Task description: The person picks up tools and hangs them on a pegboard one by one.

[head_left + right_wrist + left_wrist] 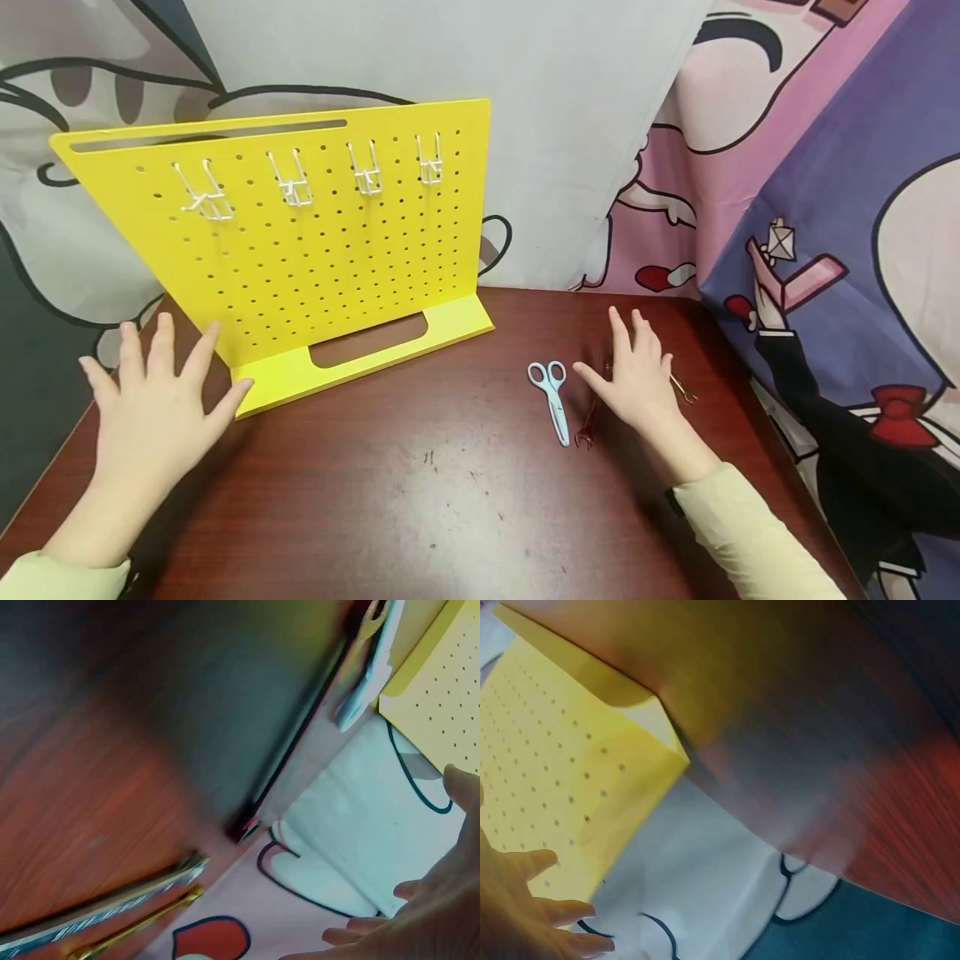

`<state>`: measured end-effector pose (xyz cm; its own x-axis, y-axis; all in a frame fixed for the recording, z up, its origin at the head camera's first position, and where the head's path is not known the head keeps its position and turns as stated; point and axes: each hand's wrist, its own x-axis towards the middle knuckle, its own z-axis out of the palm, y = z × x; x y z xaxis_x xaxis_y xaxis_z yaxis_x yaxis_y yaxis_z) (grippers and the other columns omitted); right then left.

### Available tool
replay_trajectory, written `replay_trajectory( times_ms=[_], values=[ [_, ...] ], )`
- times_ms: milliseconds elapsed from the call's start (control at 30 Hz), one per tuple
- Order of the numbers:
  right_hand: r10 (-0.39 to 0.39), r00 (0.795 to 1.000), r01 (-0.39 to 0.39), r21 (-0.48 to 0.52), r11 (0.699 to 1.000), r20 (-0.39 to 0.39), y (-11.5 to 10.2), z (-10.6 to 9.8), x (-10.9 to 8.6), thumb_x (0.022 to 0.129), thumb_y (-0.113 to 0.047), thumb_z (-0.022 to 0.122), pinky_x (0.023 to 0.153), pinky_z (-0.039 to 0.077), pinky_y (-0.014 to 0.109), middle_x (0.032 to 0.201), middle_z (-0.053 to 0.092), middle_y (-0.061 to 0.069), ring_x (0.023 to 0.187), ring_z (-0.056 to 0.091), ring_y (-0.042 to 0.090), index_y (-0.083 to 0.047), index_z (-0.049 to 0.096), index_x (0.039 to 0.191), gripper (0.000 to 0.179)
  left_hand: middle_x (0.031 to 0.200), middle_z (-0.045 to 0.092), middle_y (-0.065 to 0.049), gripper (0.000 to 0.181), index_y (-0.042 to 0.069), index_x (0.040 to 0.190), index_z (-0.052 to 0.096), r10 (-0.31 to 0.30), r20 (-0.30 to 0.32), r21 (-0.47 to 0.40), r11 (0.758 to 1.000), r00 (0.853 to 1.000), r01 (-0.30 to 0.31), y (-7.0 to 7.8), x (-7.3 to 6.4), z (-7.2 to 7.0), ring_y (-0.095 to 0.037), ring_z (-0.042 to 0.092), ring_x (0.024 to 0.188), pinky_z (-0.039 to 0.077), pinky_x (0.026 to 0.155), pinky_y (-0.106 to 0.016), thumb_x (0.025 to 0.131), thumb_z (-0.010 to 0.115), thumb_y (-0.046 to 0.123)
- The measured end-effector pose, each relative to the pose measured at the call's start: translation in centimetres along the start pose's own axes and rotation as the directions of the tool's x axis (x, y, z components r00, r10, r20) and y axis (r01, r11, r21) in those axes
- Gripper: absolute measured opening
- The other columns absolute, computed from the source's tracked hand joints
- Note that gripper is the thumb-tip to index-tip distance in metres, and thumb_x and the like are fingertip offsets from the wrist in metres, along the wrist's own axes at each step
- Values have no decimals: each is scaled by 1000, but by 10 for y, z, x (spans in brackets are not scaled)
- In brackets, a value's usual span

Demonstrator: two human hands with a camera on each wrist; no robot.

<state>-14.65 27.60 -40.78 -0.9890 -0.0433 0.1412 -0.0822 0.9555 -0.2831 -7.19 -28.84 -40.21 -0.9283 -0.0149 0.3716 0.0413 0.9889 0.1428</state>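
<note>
My left hand (146, 425) hovers with spread fingers before the left end of a yellow pegboard (300, 287), holding nothing. In the left wrist view its fingers show beside the perforated panel. My right hand (641, 383) is also spread and holds nothing; it hovers over several tools at the right. Light-blue scissors (556, 406) lie left of it, handles away from me. A dark red wrench (587, 432) lies beside them, partly hidden by the hand. Past the hand, the end of a gold-coloured tool (682, 388) shows. The right wrist view adds a long silvery tool (105, 907) of unclear kind.
Several white wire hooks (294, 187) hang in a row along the pegboard's upper part. The board stands on a dark red-brown tabletop (420, 517). Printed cloth (570, 167) with cartoon figures hangs behind and to the right of the table.
</note>
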Motion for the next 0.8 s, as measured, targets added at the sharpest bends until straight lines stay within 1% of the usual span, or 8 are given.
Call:
replay_trajectory(
  times_ms=[167, 267, 333, 433, 500, 633, 700, 800],
  values=[
    [-63, 996, 67, 63, 996, -65, -14, 6, 12, 95, -47, 74, 119, 25, 80, 170, 22, 33, 153, 27, 57, -9, 23, 168, 97, 165, 24, -40, 73, 8, 158, 41, -65, -12, 3, 998, 998, 65, -10, 0, -9, -66, 14, 155, 3, 121, -85, 102, 53, 53],
    [-103, 989, 113, 100, 989, -103, -23, 10, 22, 95, -41, 75, 123, 28, 72, 168, 26, 32, 153, 30, 55, -6, 27, 167, 93, 164, 25, -42, 72, 4, 158, 40, -97, -38, -7, 995, 995, 97, -16, 2, -12, -65, 17, 155, 6, 123, -82, 105, 48, 51],
    [-122, 986, 137, 123, 983, -117, -28, 12, 29, 95, -38, 76, 124, 30, 70, 167, 29, 31, 153, 32, 52, -5, 28, 166, 91, 163, 26, -43, 73, 1, 158, 39, -121, -59, -25, 993, 991, 119, -21, 4, -13, -65, 18, 155, 7, 125, -80, 106, 44, 53],
    [-141, 984, 159, 174, 972, -110, -36, 16, 39, 97, -35, 75, 124, 32, 66, 167, 32, 28, 154, 33, 48, -4, 29, 166, 88, 163, 27, -43, 76, -2, 159, 37, -161, -70, -68, 985, 984, 156, -28, 9, -12, -64, 20, 155, 10, 126, -78, 108, 38, 55],
    [-143, 986, 159, 226, 961, -85, -42, 19, 47, 100, -34, 73, 126, 32, 63, 166, 34, 27, 154, 34, 46, -4, 28, 166, 86, 164, 27, -42, 76, -3, 160, 36, -189, -62, -110, 977, 980, 182, -31, 12, -10, -64, 23, 154, 14, 126, -77, 110, 36, 54],
    [-131, 991, 131, 355, 926, -24, -56, 25, 60, 102, -34, 69, 127, 32, 59, 166, 36, 26, 155, 37, 42, -3, 27, 167, 83, 164, 31, -40, 68, -4, 161, 36, -244, -31, -227, 946, 969, 231, -36, 19, -4, -62, 29, 151, 22, 123, -76, 111, 39, 42],
    [-127, 992, 118, 407, 906, -5, -64, 28, 67, 103, -33, 68, 127, 33, 57, 166, 38, 25, 154, 39, 40, -2, 27, 167, 81, 163, 35, -38, 64, -4, 161, 37, -265, -22, -301, 921, 964, 246, -37, 22, 0, -61, 32, 150, 24, 122, -76, 110, 42, 36],
    [-122, 993, 108, 460, 881, 1, -76, 35, 77, 104, -32, 67, 127, 35, 55, 165, 42, 23, 152, 43, 38, -1, 29, 165, 79, 161, 40, -37, 60, -3, 160, 40, -295, -10, -401, 877, 956, 266, -37, 27, 6, -58, 34, 151, 24, 123, -73, 110, 45, 30]
  ],
)
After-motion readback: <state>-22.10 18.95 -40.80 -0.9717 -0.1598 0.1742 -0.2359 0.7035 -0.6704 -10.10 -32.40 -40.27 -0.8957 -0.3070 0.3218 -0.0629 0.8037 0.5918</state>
